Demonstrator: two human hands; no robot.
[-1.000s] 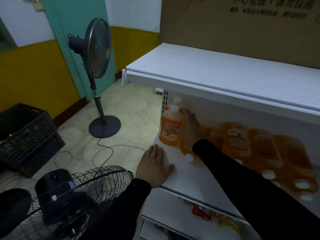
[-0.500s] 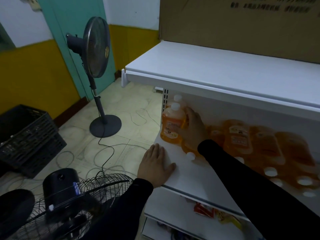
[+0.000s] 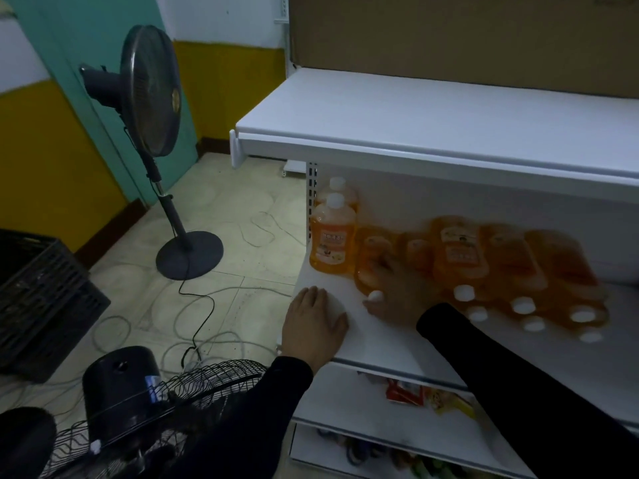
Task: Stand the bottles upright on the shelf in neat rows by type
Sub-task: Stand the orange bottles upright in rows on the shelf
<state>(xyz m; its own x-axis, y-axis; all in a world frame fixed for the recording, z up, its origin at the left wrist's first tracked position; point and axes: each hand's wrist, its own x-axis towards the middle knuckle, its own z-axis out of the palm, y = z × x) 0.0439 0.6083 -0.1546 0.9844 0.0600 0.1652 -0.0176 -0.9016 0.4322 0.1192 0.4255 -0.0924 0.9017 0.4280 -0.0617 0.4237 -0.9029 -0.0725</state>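
— Moved off the upright bottle at the left end of the shelf and dropped onto a lying bottle just beside it: right hand

— Gripping it?

— Draped over its neck end, white cap showing by the thumb; blurred, so cannot tell whether clamped or just resting on it

— And the left hand?

— Flat on the front left corner of the shelf, fingers straight, holding nothing, same spot as before

— Bottles standing?

— Two, one behind the other, against the left upright of the shelf. Remaining orange bottles lying on their sides in a row to the right, caps toward the front edge

— Around it?

— Standing fan on the tiled floor, black crate at far left, second fan's wire cage near the left sleeve
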